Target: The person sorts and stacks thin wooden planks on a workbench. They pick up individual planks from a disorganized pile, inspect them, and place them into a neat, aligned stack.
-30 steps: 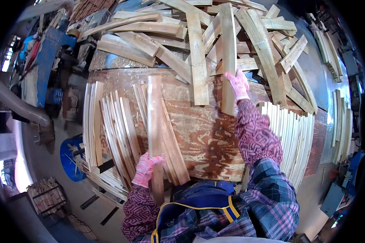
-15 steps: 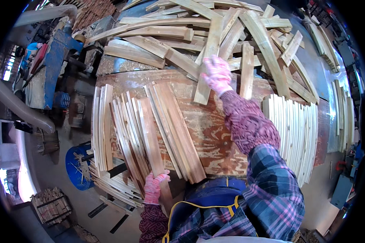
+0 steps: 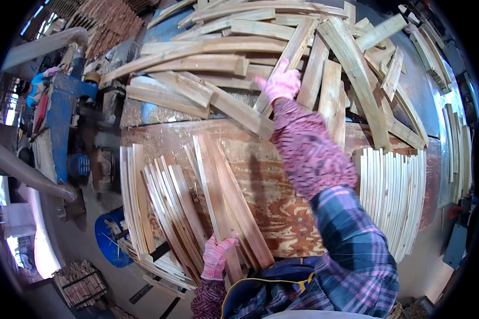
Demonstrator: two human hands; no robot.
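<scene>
My left hand, in a pink glove, is closed round the lower end of a long wooden strip. The strip slants above a group of reddish-brown strips lying side by side on the worn plywood tabletop. Farther off, my right hand, also gloved, reaches over the heap of loose wood pieces. Its thumb and forefinger stretch apart, and nothing shows gripped in it. Beneath it runs a pale narrow board; whether the palm touches it I cannot tell.
A neat row of pale strips lines the table's right side; further strip groups lie left. Curved offcuts cross in the far heap. A blue machine, a hose and a blue bin stand left.
My left hand has carried the strip right, over the reddish-brown group. My right hand's fingers have spread, and the board end that jutted toward me beneath it no longer shows there.
</scene>
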